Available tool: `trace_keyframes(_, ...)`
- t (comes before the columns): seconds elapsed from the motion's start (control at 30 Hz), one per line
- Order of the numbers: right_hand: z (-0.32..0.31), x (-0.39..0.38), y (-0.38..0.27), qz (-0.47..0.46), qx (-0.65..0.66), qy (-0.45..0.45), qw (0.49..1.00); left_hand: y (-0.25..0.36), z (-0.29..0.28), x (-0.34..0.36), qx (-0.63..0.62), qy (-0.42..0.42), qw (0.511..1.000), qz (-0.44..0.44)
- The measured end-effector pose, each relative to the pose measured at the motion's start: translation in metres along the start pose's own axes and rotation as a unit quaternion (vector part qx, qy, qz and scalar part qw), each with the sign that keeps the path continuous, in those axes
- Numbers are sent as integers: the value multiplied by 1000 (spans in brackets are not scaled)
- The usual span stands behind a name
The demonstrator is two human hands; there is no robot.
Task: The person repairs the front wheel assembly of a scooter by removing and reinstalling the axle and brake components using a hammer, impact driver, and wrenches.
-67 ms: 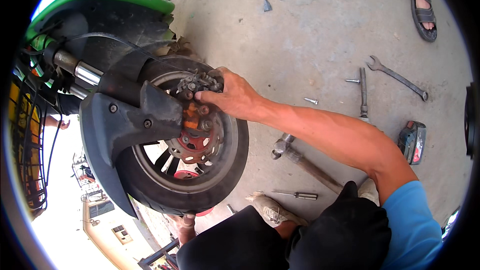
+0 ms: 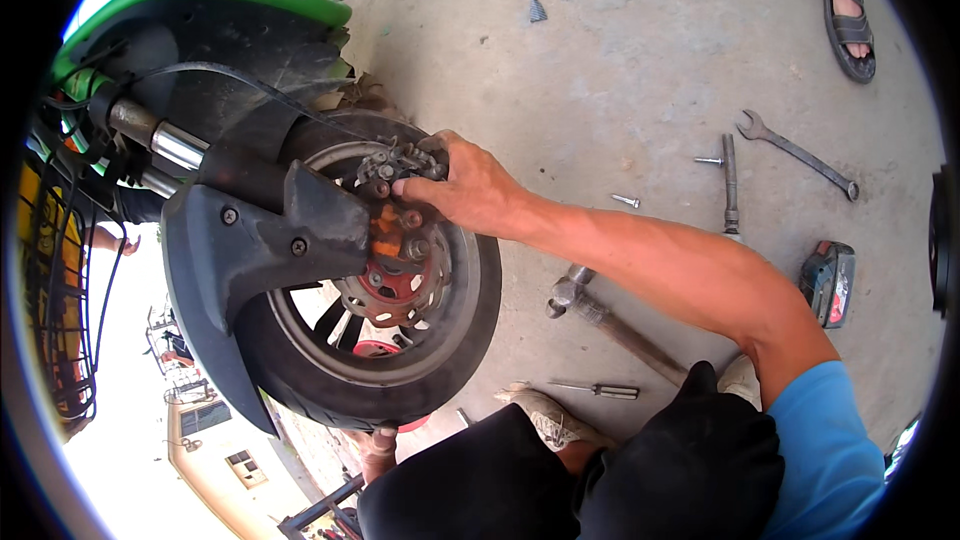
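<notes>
Now the right hand point(image 2: 470, 185) has thumb and fingers clamped on the caliper point(image 2: 383, 162), beside the disc point(image 2: 432, 292); the left hand point(image 2: 377, 454) touches the tyre point(image 2: 484, 290), its finger spacing hidden.

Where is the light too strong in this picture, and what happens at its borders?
In the head view, the area left of the background building is blown out to white; in the same head view, the chrome fork tube carries a bright glare, while the right hand looks fairly clear; at the head view's curved rim, the picture darkens to black.
</notes>
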State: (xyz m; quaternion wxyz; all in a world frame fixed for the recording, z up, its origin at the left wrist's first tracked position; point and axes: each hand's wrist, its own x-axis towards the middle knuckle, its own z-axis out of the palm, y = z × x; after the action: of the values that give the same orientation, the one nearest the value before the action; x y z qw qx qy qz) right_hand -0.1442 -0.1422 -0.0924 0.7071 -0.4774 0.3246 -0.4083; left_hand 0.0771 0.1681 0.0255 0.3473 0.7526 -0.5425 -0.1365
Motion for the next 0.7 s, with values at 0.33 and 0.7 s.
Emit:
trace_keyframes(0.33, -8, 27, -51, 79, -71, -158, 982, -21, 22, -12, 45, -8, 998, 41)
trace_keyframes(0.7, 26, 43, -77, 252, -109, -222, 936, 10, 14, 32, -134, -84, 987, 7)
